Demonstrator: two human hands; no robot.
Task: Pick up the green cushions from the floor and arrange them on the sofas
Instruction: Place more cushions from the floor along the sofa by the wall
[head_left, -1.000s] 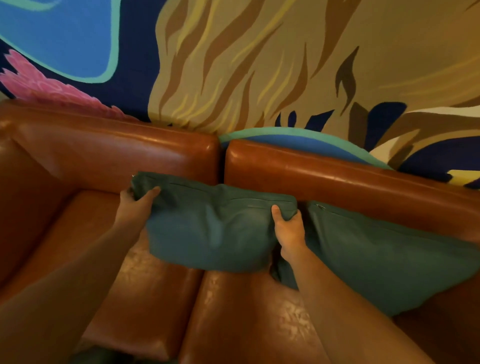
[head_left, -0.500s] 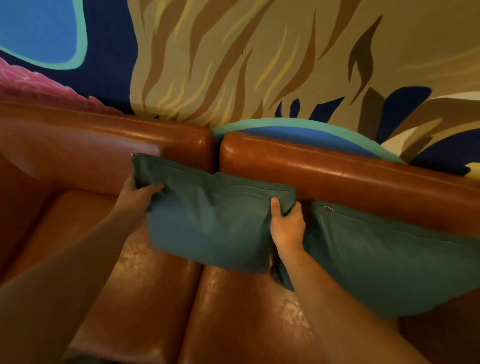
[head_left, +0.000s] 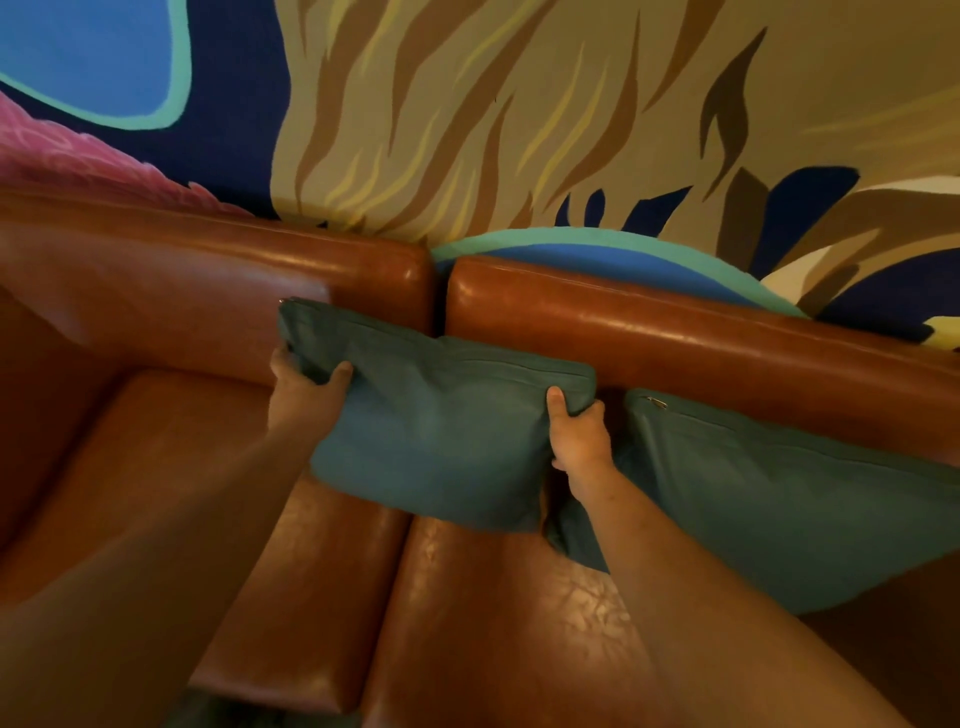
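Both hands are clamped on the one green cushion (head_left: 436, 431); left hand (head_left: 304, 392) pinches its upper left corner, right hand (head_left: 579, 434) grips the right edge with the thumb on the front; it leans on the brown leather sofas' backrest (head_left: 675, 332), straddling the seam between two seats; second green cushion (head_left: 779, 499) sits just beside it on the right, edges nearly touching; bare seat (head_left: 156, 467) to the left.
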